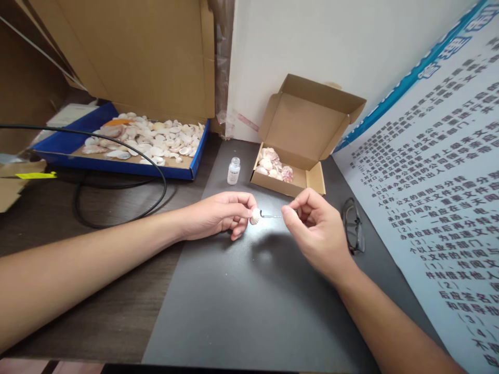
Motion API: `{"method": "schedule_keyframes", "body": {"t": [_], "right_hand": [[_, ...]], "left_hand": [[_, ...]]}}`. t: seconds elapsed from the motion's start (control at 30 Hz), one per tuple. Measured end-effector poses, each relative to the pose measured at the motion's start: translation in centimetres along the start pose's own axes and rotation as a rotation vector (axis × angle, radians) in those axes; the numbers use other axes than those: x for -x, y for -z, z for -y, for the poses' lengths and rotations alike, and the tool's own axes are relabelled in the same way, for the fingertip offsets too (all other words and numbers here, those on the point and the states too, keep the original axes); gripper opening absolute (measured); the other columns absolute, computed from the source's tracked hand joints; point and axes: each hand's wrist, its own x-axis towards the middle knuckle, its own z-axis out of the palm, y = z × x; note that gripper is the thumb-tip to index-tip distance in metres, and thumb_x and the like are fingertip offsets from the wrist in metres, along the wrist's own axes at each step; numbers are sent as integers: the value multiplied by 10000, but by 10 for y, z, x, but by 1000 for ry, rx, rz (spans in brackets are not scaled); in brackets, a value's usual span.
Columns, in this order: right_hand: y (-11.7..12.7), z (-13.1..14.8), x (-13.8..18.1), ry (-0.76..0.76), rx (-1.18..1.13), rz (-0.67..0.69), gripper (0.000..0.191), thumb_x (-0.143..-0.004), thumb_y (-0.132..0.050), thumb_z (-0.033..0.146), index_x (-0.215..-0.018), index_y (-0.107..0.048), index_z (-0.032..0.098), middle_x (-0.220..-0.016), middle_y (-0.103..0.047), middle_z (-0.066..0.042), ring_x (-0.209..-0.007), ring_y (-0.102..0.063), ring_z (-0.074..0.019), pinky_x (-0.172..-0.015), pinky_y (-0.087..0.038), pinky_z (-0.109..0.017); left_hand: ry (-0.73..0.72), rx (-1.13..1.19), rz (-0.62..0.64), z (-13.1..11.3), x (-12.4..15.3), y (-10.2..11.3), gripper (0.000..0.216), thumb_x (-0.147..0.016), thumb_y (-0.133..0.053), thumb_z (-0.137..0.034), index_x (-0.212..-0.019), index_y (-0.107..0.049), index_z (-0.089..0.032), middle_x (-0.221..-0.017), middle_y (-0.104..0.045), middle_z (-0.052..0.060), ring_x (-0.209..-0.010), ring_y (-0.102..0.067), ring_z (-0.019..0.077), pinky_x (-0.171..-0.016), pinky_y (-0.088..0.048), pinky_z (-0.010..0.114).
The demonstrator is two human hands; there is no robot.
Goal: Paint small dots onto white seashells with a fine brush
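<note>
My left hand pinches a small white ribbed seashell between thumb and fingertips, above the dark grey mat. From the right, my right hand holds a thin applicator brush with a dark tip. That tip is at the shell's edge; its far end is hidden in my fingers. Beyond my left hand, a small clear bottle with a whitish label stands upright and uncapped. Several white and pinkish shells lie in the left part of a small open cardboard box behind my hands.
A blue-sided tray heaped with shells stands at the back left, with a black cable looping before it. Eyeglasses lie right of my right hand. A printed poster borders the grey mat on the right.
</note>
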Motion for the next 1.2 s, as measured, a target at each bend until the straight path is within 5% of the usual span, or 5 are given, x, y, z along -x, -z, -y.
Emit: {"method": "schedule_keyframes", "body": {"t": [1.2], "right_hand": [[2,3,-2,44,-86,-26,133,-851,-661,221,-777,-551,219,-564,-467,74,-475,-393,-81,-458,-305,-237]], "left_hand": [[22,-59,0,1,0,0,153,-794,-679,-265,-809,-561,-168,-589,-504,-41,-538,-478,89,-546,-403,217]]}}
